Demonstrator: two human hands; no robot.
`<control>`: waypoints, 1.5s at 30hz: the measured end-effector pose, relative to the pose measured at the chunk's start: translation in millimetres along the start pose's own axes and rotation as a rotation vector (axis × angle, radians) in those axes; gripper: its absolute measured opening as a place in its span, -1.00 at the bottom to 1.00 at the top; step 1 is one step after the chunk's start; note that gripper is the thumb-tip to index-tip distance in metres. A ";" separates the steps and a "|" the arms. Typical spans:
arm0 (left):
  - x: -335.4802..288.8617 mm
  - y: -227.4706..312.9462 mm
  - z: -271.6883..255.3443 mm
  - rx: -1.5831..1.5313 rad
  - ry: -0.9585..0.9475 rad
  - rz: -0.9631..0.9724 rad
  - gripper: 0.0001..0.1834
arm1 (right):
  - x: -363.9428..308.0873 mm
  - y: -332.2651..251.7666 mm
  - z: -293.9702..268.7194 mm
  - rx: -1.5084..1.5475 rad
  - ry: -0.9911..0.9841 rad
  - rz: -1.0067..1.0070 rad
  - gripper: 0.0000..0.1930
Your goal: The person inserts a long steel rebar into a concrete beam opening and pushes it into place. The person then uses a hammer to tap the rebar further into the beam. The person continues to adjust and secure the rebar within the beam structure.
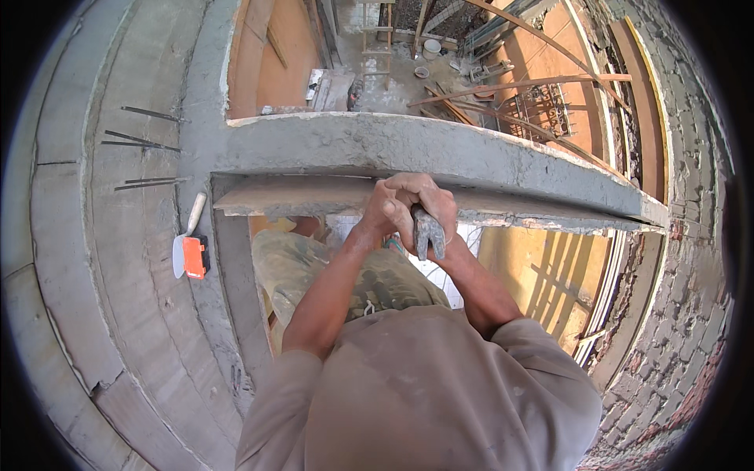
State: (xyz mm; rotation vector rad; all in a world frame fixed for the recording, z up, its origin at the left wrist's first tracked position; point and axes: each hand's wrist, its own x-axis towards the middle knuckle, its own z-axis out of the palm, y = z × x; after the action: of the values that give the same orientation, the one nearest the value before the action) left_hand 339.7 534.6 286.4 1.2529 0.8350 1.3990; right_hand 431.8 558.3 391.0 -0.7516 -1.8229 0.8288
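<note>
A grey metal tool with a forked end, which looks like the claw of a hammer, is at the middle of the view, just beside the lower edge of a grey beam. The right hand is closed around this tool, and the fork comes out below its fingers, pointing back to the person. The left hand is together with the right one, touching it — its fingers are partly hidden, so one cannot tell whether it also grips the tool. Both hands have pale dust on them. Under the beam there runs a long brown board, and the hands are close over it. Nearer to the body are the camouflage trousers and a brown shirt. To the left, well apart from the hands, a trowel with a pale handle lies on a grey ledge; an orange box is against its blade. Farther left, thin dark rods stick out. Beyond the beam, far below, a white bucket stands near a wooden ladder — and on the right rises a rough brick wall.
</note>
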 end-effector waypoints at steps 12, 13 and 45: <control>14.8 -76.0 105.0 0.311 0.041 -0.040 -0.75 | -60.5 25.3 -93.9 0.135 0.172 0.313 -0.71; 9.6 -74.1 102.5 0.267 0.051 -0.002 -0.72 | -67.5 25.2 -86.7 0.212 0.224 0.273 -0.72; 5.3 -76.2 171.5 0.394 -0.206 0.054 -0.75 | -116.1 19.8 -135.2 0.184 0.502 0.142 -0.79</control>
State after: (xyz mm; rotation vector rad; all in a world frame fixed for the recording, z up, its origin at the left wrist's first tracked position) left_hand 524.3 533.8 252.4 1.7001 0.9672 1.1537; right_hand 600.2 507.0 357.6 -0.8845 -1.2430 0.7994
